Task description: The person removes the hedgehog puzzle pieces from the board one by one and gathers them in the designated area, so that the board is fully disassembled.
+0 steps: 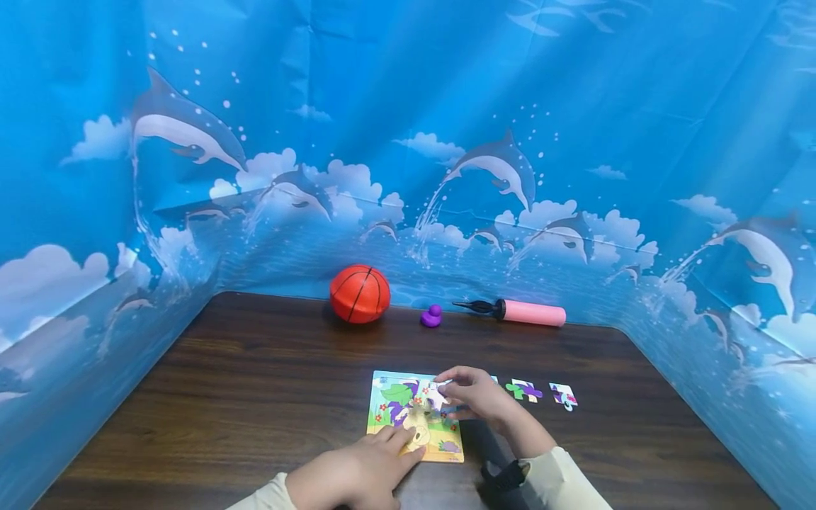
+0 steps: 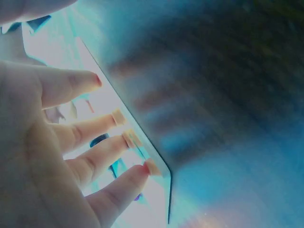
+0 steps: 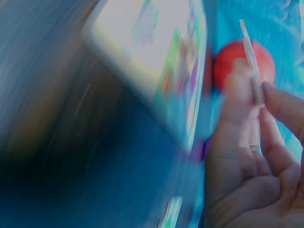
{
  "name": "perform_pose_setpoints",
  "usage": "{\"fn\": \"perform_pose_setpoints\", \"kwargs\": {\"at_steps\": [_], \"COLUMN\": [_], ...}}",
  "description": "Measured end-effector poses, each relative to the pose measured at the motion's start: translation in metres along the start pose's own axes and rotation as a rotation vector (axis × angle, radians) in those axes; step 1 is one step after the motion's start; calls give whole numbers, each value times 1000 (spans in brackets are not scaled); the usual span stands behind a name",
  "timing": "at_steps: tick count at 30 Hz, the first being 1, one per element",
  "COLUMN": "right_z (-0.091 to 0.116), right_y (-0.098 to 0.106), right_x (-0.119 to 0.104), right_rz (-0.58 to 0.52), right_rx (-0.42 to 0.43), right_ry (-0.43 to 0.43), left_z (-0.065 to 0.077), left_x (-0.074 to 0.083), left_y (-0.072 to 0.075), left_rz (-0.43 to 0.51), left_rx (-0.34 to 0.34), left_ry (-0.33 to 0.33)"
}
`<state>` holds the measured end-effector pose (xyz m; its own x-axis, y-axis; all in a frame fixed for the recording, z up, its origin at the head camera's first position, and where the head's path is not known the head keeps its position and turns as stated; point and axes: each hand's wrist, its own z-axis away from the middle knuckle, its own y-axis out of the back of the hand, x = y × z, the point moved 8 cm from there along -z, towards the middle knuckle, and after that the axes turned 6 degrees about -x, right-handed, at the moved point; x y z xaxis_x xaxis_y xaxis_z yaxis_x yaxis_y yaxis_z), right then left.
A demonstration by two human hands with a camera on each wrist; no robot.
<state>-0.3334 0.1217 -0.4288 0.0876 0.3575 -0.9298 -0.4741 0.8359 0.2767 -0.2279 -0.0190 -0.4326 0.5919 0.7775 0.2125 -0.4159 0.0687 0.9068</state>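
Observation:
A colourful jigsaw puzzle board (image 1: 448,457) lies flat on the table, with a cartoon animal, leaves and flowers printed on it. My left hand (image 1: 370,469) rests on its lower left part. In the left wrist view the fingers (image 2: 102,154) of that hand are spread and fairly straight, their tips at the board's edge. Over the board's upper right is my right hand (image 1: 481,398). Between thumb and fingers it pinches a thin puzzle piece (image 3: 251,59), seen edge-on in the right wrist view. The board's upper right corner is partly hidden behind this hand.
Two loose puzzle pieces, a green and purple one (image 1: 525,390) and a white and purple one (image 1: 564,395), lie right of the board. Along the back stand a red ball (image 1: 360,294), a purple toy duck (image 1: 432,316) and a pink hand pump (image 1: 533,313), before a blue dolphin curtain (image 1: 382,127).

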Motion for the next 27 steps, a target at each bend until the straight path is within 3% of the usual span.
{"fn": "perform_pose_setpoints", "kwargs": {"at_steps": [5, 10, 17, 27], "right_z": [20, 36, 44, 47], "right_y": [45, 70, 83, 93], "right_x": [22, 43, 56, 54], "right_rz": [64, 125, 133, 270], "right_rx": [148, 178, 138, 269], "right_ry": [-34, -66, -43, -125], "left_z": [3, 5, 3, 0], "left_x": [-3, -6, -4, -1], "left_y": [1, 2, 2, 2], "left_rz": [40, 64, 88, 64], "left_rx": [6, 6, -10, 4], "left_ry": [16, 30, 18, 7]}}
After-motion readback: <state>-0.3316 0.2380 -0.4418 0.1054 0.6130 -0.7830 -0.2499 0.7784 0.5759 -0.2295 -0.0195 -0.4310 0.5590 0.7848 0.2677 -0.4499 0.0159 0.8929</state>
